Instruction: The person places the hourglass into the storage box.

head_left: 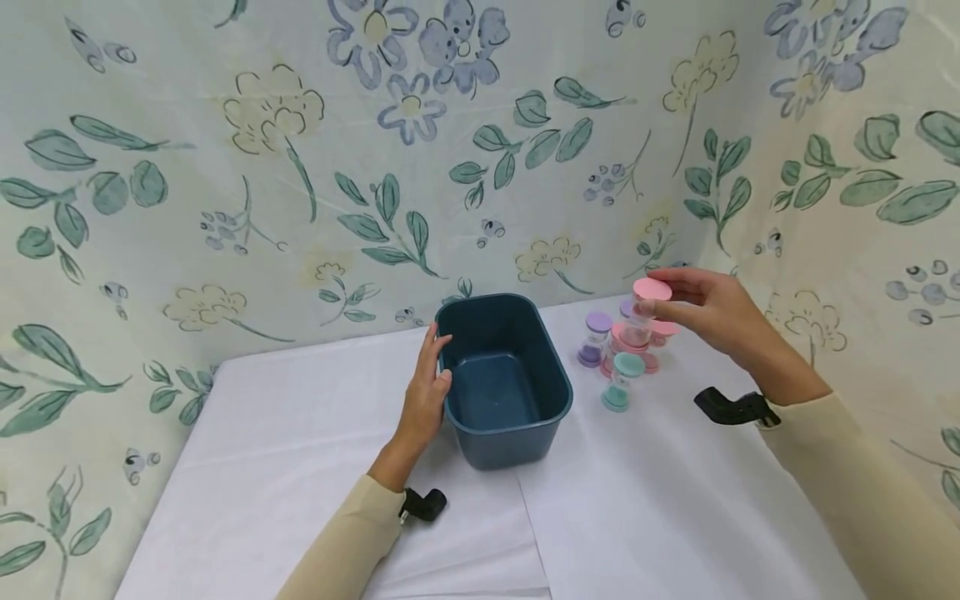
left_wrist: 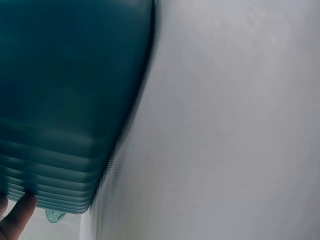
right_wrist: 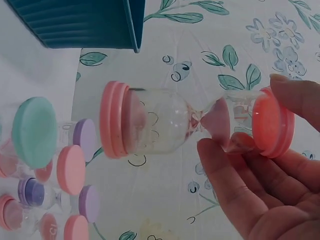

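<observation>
Right grip pinches an upright pink hourglass above other hourglasses on the white bench; left grip clasps the blue bin. A light, steady pinch, clear of the rest, should serve best.

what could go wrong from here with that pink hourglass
The pink hourglass in the right-hand grip is close to the other hourglasses, so it might knock one over.

The right-hand grip sits toward one cap, with no finger on the opposite cap, so the hourglass could tilt or slip.

The left-hand grip rests against one side of the dark teal bin; a push might shift it.
</observation>
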Tool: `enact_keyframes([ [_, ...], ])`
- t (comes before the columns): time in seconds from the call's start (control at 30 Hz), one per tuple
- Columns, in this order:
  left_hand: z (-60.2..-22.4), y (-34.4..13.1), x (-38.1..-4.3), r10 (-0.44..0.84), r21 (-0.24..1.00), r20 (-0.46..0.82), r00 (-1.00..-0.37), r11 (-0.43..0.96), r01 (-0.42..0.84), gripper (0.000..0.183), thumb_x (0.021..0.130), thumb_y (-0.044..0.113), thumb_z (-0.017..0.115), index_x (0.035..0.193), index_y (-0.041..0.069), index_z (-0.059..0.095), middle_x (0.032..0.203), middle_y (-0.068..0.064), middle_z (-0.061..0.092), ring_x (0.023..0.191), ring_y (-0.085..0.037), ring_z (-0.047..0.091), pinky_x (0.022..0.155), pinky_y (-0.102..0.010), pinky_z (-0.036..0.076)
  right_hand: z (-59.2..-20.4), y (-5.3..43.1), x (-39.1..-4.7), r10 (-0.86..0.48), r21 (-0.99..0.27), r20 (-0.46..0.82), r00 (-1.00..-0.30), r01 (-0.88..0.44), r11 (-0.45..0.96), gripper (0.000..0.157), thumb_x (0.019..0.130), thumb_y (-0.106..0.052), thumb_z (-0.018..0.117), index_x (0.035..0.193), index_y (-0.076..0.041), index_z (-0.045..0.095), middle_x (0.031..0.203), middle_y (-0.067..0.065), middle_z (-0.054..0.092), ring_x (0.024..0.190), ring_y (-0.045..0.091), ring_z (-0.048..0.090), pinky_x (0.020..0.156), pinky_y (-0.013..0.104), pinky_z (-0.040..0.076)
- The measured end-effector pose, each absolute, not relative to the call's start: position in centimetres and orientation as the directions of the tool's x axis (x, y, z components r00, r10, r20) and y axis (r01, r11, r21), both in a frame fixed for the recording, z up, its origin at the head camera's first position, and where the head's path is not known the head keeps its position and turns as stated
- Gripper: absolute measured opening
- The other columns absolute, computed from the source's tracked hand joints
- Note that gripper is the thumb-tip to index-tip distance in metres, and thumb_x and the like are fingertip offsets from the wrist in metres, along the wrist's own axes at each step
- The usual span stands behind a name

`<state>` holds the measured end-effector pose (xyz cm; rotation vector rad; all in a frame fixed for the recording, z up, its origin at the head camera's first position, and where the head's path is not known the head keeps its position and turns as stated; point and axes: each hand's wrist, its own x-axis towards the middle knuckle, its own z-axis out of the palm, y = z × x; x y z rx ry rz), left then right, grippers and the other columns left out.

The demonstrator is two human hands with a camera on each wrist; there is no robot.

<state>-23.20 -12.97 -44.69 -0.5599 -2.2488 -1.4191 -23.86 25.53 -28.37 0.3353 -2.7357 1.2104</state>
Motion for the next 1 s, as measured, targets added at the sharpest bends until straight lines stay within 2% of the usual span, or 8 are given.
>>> enact_keyframes([
  [0.13, -44.8, -13.0, -23.2, 0.114, 0.743, 0.542, -0.833, 0.397, 0.538, 0.059, 0.098, 0.046, 0.031, 0.147, 0.013, 0.035, 0.162, -0.002, 0.01, 0.147, -0.023, 0.013, 0.108, -0.064, 0.024, -28.1, 24.7, -24.0, -0.168, -0.715, 0.195, -0.966, -0.257, 0.65, 0.068, 0.084, -0.043, 0.071, 0.141, -0.012, 0.05, 0.133, 0.01, 0.055, 0.115, 0.026, 0.054, 0.08, 0.014, 0.049],
  [0.27, -44.7, -13.0, -23.2, 0.11, 0.741, 0.539, -0.835, 0.41, 0.533, 0.058, 0.099, 0.046, 0.03, 0.148, 0.015, 0.034, 0.162, -0.001, 0.01, 0.147, -0.023, 0.013, 0.108, -0.064, 0.024, -27.5, 23.7, -24.1, -0.204, -0.722, 0.193, -0.96, -0.28, 0.633, 0.067, 0.085, -0.041, 0.07, 0.142, -0.011, 0.049, 0.135, 0.012, 0.054, 0.117, 0.028, 0.055, 0.085, 0.021, 0.051],
  [0.43, -44.7, -13.0, -23.3, 0.108, 0.742, 0.538, -0.836, 0.409, 0.531, 0.058, 0.098, 0.047, 0.031, 0.147, 0.017, 0.034, 0.162, -0.002, 0.01, 0.147, -0.022, 0.013, 0.108, -0.063, 0.024, -26.8, 22.3, -24.2, -0.238, -0.728, 0.185, -0.953, -0.296, 0.618, 0.065, 0.085, -0.041, 0.071, 0.14, -0.013, 0.051, 0.134, 0.01, 0.056, 0.117, 0.027, 0.057, 0.08, 0.015, 0.05],
  [0.53, -44.7, -13.1, -23.3, 0.107, 0.742, 0.545, -0.832, 0.4, 0.538, 0.058, 0.098, 0.045, 0.031, 0.147, 0.013, 0.035, 0.162, -0.005, 0.011, 0.147, -0.023, 0.013, 0.108, -0.063, 0.023, -26.5, 21.5, -24.3, -0.267, -0.732, 0.191, -0.945, -0.318, 0.603, 0.063, 0.084, -0.038, 0.073, 0.138, -0.013, 0.053, 0.132, 0.009, 0.058, 0.115, 0.025, 0.058, 0.081, 0.016, 0.05],
  [0.77, -44.6, -13.3, -23.4, 0.105, 0.742, 0.538, -0.836, 0.413, 0.529, 0.056, 0.098, 0.042, 0.031, 0.147, 0.013, 0.035, 0.162, -0.005, 0.011, 0.147, -0.023, 0.013, 0.108, -0.064, 0.023, -26.1, 19.3, -24.8, -0.322, -0.751, 0.178, -0.93, -0.34, 0.566, 0.059, 0.084, -0.037, 0.074, 0.135, -0.013, 0.056, 0.13, 0.006, 0.06, 0.115, 0.022, 0.059, 0.09, 0.036, 0.052],
  [0.9, -44.4, -13.4, -23.5, 0.105, 0.745, 0.542, -0.834, 0.4, 0.534, 0.057, 0.098, 0.042, 0.033, 0.147, 0.012, 0.035, 0.162, -0.005, 0.012, 0.147, -0.024, 0.014, 0.108, -0.063, 0.024, -26.2, 18.2, -25.2, -0.36, -0.771, 0.193, -0.913, -0.368, 0.52, 0.055, 0.083, -0.033, 0.075, 0.131, -0.012, 0.059, 0.125, 0.005, 0.062, 0.112, 0.021, 0.06, 0.087, 0.032, 0.054],
  [1.0, -44.2, -13.4, -23.5, 0.11, 0.744, 0.541, -0.834, 0.4, 0.535, 0.057, 0.098, 0.044, 0.033, 0.147, 0.015, 0.035, 0.162, -0.005, 0.012, 0.147, -0.024, 0.015, 0.107, -0.064, 0.025, -26.2, 17.3, -25.4, -0.388, -0.778, 0.198, -0.9, -0.385, 0.496, 0.052, 0.083, -0.031, 0.075, 0.129, -0.013, 0.06, 0.123, 0.004, 0.063, 0.111, 0.02, 0.06, 0.087, 0.034, 0.053],
])
